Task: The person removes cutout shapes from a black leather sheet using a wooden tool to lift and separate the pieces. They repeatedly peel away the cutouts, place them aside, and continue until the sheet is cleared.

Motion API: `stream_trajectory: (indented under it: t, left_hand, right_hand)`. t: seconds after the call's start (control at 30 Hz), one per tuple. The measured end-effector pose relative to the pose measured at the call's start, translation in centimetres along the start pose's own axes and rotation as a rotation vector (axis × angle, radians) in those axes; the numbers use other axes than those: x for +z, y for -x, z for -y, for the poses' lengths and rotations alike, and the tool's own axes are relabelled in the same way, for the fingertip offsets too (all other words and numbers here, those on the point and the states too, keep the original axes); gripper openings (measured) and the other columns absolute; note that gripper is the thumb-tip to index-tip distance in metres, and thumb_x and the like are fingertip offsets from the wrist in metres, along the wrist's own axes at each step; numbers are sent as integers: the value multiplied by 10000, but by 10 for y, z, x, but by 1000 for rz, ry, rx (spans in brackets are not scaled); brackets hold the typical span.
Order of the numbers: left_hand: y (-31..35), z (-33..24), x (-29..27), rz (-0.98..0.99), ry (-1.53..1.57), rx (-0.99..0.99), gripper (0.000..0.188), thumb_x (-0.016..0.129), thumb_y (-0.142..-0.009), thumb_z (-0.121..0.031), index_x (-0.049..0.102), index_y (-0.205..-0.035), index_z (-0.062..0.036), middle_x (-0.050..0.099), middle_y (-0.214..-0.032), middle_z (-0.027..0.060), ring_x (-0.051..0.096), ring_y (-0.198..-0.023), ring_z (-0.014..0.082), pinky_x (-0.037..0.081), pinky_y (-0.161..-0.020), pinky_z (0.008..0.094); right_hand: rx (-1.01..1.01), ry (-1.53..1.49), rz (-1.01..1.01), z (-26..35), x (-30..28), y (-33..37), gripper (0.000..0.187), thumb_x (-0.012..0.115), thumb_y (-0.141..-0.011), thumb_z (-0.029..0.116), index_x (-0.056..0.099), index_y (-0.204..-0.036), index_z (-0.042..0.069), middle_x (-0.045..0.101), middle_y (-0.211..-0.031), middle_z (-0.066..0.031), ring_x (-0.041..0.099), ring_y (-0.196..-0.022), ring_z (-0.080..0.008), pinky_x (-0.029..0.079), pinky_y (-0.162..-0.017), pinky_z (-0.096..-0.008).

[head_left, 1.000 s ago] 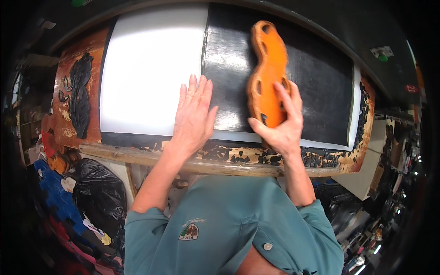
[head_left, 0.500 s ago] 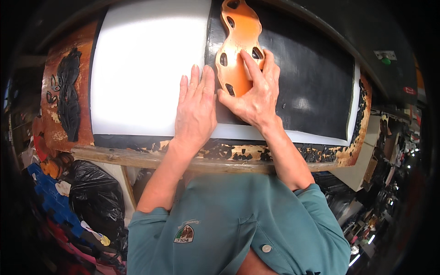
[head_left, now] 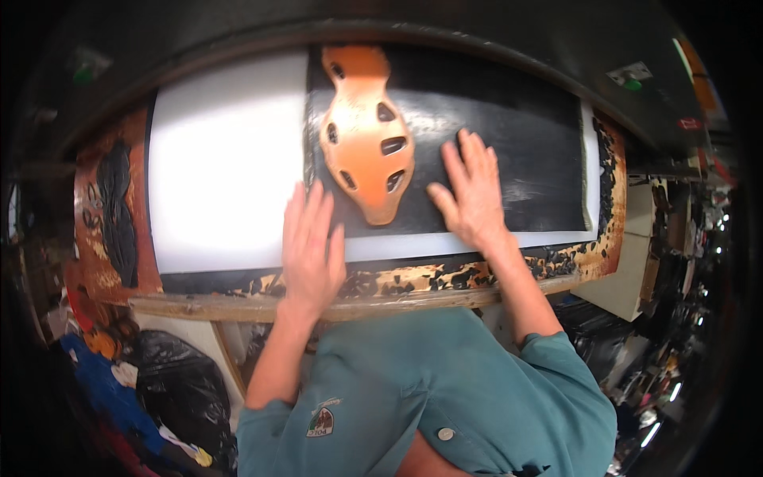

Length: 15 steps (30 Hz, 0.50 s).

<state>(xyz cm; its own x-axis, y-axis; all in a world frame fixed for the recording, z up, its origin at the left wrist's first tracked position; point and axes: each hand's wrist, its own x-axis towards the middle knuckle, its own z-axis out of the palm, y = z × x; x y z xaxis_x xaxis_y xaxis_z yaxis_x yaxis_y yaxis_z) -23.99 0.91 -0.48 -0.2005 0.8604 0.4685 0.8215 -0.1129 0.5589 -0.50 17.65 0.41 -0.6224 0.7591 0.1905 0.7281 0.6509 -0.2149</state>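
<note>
On the black sheet (head_left: pixel 532 151) lies an orange cutting die (head_left: pixel 367 155), wavy in outline with several dark openings and a narrow near end. The black sheet rests over a white sheet (head_left: pixel 226 159), which shows widely on the left and as a strip along the near side. My left hand (head_left: pixel 312 250), slightly blurred, is spread over the near edge of the white sheet, apart from the die. To the right of the die, my right hand (head_left: pixel 473 191) has its fingers apart over the black sheet and holds nothing. Whether its fingertips touch the sheet, I cannot tell.
A dark machine beam (head_left: pixel 493 36) spans the far side above the board. Dark cut pieces (head_left: pixel 118 219) lie on the brown board at the left. Small black scraps (head_left: pixel 453 278) litter its near edge, beside a wooden rail (head_left: pixel 397 302). A black plastic bag (head_left: pixel 183 389) stands below left.
My right hand has let go of the die and moved away to its right. My left hand has drawn back toward me. The view has shifted, so more of the die's near end shows.
</note>
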Motion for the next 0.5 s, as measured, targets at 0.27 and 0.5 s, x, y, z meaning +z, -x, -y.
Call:
stream_trajectory:
  t: [0.27,0.5]
  left_hand:
    - [105,-89,-10,192,93,27,173,816,-822,27,676,-905,-33,731,-858,102,673,-715,315,534,-645,398]
    - [41,-115,-8,143,-105,-93,255,814,-864,-6,589,-749,-37,591,-695,122,590,-633,345,472,-578,454]
  right_hand:
    - [-215,-400,-279,13,-22,85,336,785,-878,89,724,-1178,-50,676,-1353,-228,604,-1345,-412,447,-1185,-545]
    - [276,-697,-586,-111,-90,39,158,649,-1050,138,705,-1013,-5,745,-1029,-88,708,-892,-165,574,-816,-312]
